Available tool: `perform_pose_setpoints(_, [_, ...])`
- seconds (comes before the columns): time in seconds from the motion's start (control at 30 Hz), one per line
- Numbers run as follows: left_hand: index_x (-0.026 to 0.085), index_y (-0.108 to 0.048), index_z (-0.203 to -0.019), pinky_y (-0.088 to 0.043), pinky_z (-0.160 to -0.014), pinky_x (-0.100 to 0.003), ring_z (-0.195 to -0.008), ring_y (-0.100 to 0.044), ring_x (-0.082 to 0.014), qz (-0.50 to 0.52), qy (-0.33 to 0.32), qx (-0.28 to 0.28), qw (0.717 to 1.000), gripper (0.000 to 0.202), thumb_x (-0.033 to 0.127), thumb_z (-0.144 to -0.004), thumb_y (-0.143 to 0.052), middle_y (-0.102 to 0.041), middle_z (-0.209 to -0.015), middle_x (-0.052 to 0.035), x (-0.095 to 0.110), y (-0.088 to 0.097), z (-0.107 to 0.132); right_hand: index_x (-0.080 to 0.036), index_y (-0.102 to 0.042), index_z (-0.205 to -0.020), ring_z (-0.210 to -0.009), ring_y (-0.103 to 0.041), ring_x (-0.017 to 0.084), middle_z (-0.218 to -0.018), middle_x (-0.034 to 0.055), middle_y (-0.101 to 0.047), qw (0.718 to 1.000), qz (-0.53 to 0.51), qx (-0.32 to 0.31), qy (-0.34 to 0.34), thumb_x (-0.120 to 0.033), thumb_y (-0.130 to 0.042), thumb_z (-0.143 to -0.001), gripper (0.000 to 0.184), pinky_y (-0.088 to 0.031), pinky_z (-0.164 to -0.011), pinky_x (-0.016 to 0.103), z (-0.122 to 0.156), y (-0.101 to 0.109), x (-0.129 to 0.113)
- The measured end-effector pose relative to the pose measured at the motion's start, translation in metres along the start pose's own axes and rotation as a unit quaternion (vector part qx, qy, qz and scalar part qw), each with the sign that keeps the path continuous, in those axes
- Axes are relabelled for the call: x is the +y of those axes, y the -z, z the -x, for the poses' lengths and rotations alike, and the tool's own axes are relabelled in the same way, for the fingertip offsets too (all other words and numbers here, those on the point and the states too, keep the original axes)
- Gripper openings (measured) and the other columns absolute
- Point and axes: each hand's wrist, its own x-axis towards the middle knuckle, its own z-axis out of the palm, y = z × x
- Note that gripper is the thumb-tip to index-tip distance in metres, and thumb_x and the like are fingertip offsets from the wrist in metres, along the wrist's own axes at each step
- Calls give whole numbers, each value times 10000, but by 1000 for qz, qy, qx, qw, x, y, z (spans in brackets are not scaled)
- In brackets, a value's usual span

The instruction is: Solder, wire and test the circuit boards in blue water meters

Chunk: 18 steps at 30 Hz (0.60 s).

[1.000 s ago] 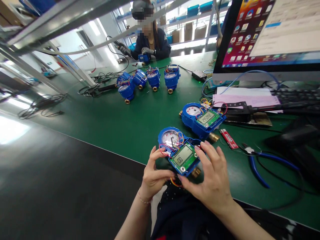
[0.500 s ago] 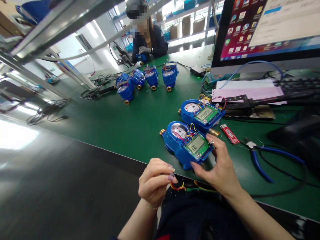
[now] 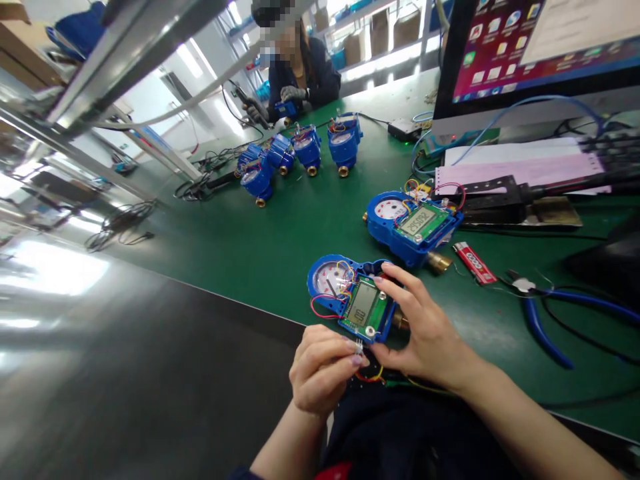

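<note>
My right hand [image 3: 425,327] grips the near blue water meter [image 3: 320,272] by the sides of its housing, thumb at the front edge and fingers at the far one. That meter has a round dial, a green circuit board [image 3: 381,311] and a grey display. In my left hand [image 3: 320,370], closed in a pinch, is a small pin connector [image 3: 359,345] with red and yellow wires [image 3: 373,377] trailing below. The connector's pins are close to the board's front edge; whether they touch it I cannot tell. Behind stands a second opened water meter [image 3: 393,237], its display lit with digits.
Several blue water meters [image 3: 344,143] stand farther back, near a co-worker [image 3: 305,87] in gloves. To the right lie a red-and-white packet [image 3: 474,263], blue-handled cutters [image 3: 547,337] and papers [image 3: 525,163] below a monitor [image 3: 505,60]. The table's front edge runs close to my hands.
My right hand has turned the near meter and drawn it towards me and to the left, away from the second meter. The connector in my left hand is now close to its board.
</note>
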Motion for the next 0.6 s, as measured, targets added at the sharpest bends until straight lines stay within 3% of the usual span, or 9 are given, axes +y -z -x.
perform_pose_setpoints(0.27, [190, -613, -949, -519, -593, -294, -697, -644, -149, 17, 29, -9, 999, 104, 179, -856, -568, -679, -833, -27, -3, 3, 7, -159, -312, -1327, -1285, -372, 293, -1346, 172, -389, 1000, 0, 9, 20, -233, -624, -684, 718, -431, -995, 494, 1, -1, 1])
perform_pose_setpoints(0.6, [202, -626, -878, -519, -579, -284, -670, -645, -141, -10, 32, -17, 999, 46, 195, -837, -608, -693, -798, -10, -5, 4, 3, -180, -291, -1350, -1291, -366, 293, -1364, 161, -378, 1000, -13, 1, 12, -232, -623, -679, 750, -421, -1001, 497, 1, -1, 1])
